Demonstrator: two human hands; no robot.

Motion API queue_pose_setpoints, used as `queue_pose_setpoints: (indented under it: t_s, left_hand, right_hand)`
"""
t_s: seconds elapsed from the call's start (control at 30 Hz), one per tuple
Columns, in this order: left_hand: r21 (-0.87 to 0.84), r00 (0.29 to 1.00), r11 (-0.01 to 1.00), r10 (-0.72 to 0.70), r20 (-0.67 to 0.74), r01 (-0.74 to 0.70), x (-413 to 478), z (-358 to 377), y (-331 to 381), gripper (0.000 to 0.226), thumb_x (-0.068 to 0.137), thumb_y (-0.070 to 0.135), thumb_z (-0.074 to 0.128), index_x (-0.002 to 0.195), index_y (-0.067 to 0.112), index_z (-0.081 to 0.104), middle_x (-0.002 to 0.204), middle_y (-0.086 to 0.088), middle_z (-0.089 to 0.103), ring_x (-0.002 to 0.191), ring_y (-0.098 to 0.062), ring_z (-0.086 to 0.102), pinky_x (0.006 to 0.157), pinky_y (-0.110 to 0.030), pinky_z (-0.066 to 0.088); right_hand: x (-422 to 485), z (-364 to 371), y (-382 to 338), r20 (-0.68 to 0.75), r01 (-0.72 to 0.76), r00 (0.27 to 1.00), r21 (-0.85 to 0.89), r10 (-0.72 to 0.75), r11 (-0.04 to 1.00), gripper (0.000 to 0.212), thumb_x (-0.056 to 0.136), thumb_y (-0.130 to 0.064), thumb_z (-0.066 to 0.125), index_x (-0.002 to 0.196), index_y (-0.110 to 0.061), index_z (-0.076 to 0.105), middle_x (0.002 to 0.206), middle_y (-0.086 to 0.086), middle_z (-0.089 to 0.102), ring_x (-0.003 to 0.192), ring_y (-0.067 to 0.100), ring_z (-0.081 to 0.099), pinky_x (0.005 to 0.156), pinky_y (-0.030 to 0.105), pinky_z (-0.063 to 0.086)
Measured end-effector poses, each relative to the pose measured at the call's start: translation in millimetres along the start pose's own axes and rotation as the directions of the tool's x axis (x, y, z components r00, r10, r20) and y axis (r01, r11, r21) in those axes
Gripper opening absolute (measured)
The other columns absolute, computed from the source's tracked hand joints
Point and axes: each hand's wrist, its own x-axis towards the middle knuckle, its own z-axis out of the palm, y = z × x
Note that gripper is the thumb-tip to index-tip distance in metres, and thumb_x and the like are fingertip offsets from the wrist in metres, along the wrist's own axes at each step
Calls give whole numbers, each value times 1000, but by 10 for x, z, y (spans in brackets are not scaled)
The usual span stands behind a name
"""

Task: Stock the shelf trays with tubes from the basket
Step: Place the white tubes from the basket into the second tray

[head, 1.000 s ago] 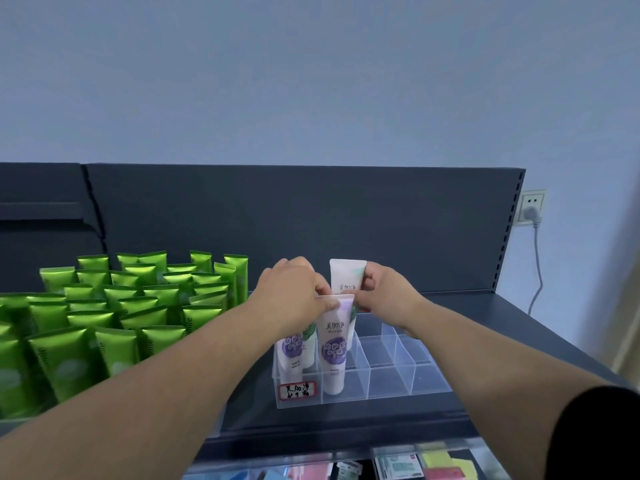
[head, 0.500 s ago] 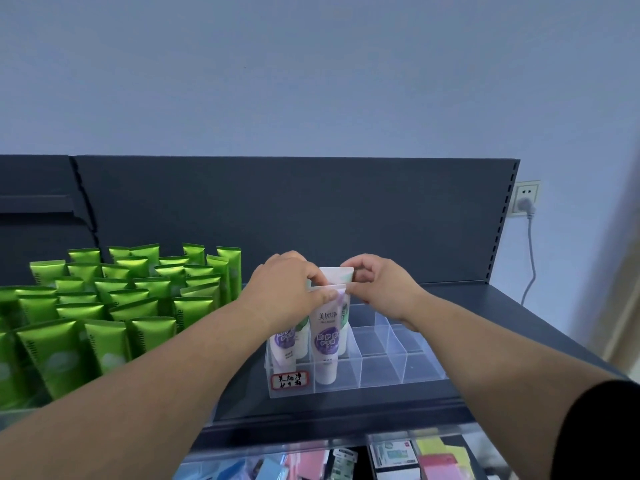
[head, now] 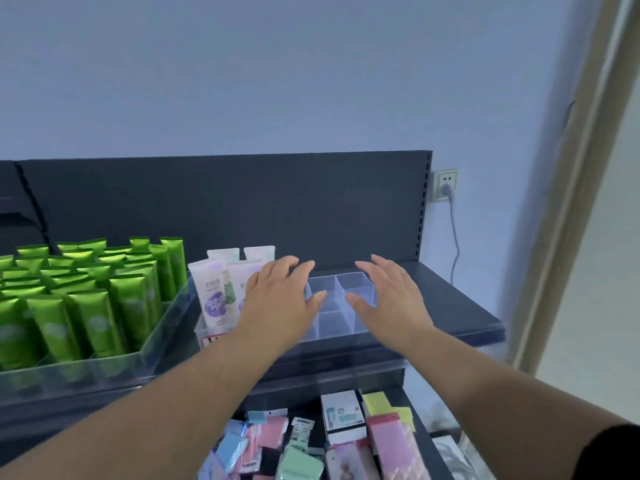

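Observation:
A clear divided tray [head: 356, 289] sits on the dark top shelf [head: 450, 306]. Several white tubes with purple and green labels [head: 213, 292] stand upright in its left compartments; the right compartments hold nothing. My left hand [head: 280, 299] hovers over the tray's left-middle part with fingers spread, holding nothing, and covers part of one tube. My right hand [head: 388, 299] hovers above the tray's right side, fingers straight, also empty. No basket is in view.
A larger clear tray [head: 152, 344] at left holds several upright green tubes [head: 93, 306]. The shelf below carries assorted small packets and boxes [head: 343, 420]. A wall socket with a plugged cable [head: 445, 185] is right of the shelf back panel. A door frame runs along the right edge.
Both hands have let go of the white tubes, which now stand in the tray. The hands have drawn back and opened. The camera has tilted down and right, revealing the lower shelf.

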Motion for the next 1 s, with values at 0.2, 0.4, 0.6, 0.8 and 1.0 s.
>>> queue_pose_setpoints:
  t_s: [0.2,0.4,0.6,0.8,1.0]
  left_hand:
    - [39,997,999,9,75,-12,-502,494,837,67,95,57,31,151,26,9,157,0,11,144,-20,7,116,-38,10]
    - [53,969,998,1,246,-15,-1178,1214,1482,69,95,60,23,151,27,-2,159,0,2,146,-23,0,118,-42,3]
    - [22,916,999,-32,401,25,-1872,1935,1674,67,96,56,27,151,28,0,159,0,0,146,-23,-3,118,-44,-1]
    - [16,867,999,-43,496,40,-2487,2766,1435,68,97,55,27,152,28,-1,159,0,3,146,-21,-1,118,-43,-3]
    - [66,751,994,-105,652,82,-3266,3679,934,67,96,52,37,152,23,14,158,-5,16,145,-25,11,116,-43,6]
  right_hand:
    - [-809,-210,758,-44,-66,997,-172,59,983,60,95,-57,36,149,-37,18,161,-6,2,148,17,-4,120,41,-2]
    - [-1670,-87,1642,59,-220,971,-177,233,959,63,95,-58,34,150,-37,13,162,-5,-2,149,18,-5,121,41,0]
    - [-2487,366,2202,188,-341,906,-209,380,916,64,94,-60,33,150,-39,10,162,-7,-3,149,18,-6,121,41,-2]
    - [-3209,1121,2485,370,-462,782,-197,502,865,66,95,-57,38,151,-39,9,161,-9,-5,148,16,-8,121,40,-1]
    - [-3869,2018,2807,504,-522,629,-289,591,802,65,94,-58,37,150,-39,12,161,-8,2,148,16,1,121,40,3]
